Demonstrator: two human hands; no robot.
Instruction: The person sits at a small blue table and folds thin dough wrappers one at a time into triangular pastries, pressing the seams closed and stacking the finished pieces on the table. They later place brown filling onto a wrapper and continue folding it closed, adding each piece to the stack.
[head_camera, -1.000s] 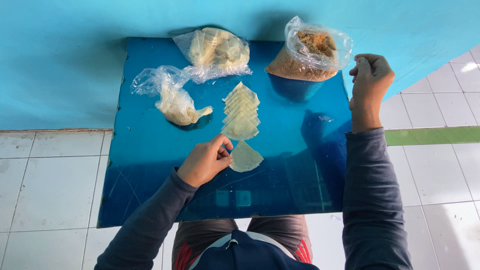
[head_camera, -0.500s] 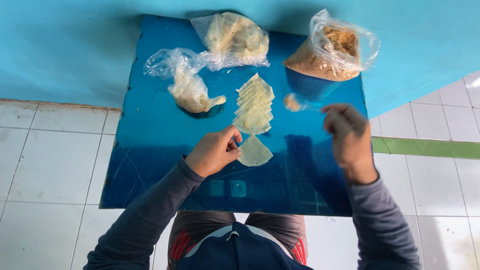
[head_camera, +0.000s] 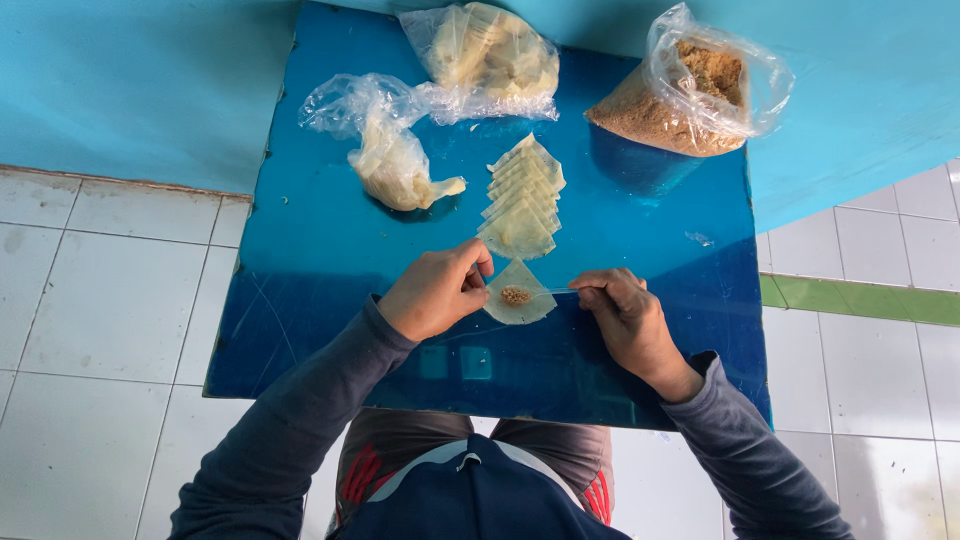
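Fingers (head_camera: 478, 272) of the left hand (head_camera: 435, 293) are pinched on the left edge of a pale wrapper (head_camera: 518, 296) lying flat on the blue worktop (head_camera: 320, 250), while the right hand (head_camera: 625, 315) is pinched at its right corner. A small crumb heap (head_camera: 515, 295) is seen at the centre; it is best kept there, edges lifted evenly. Just beyond, a wrapper row (head_camera: 522, 195) is laid, with a filling bag (head_camera: 690, 95) further back.

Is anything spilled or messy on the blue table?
Nothing big. A few pale specks lie loose on the blue table below the bag of brown crumbs, like a small spill. The stacked wrappers sit in a neat row, and the small brown heap sits on its wrapper.
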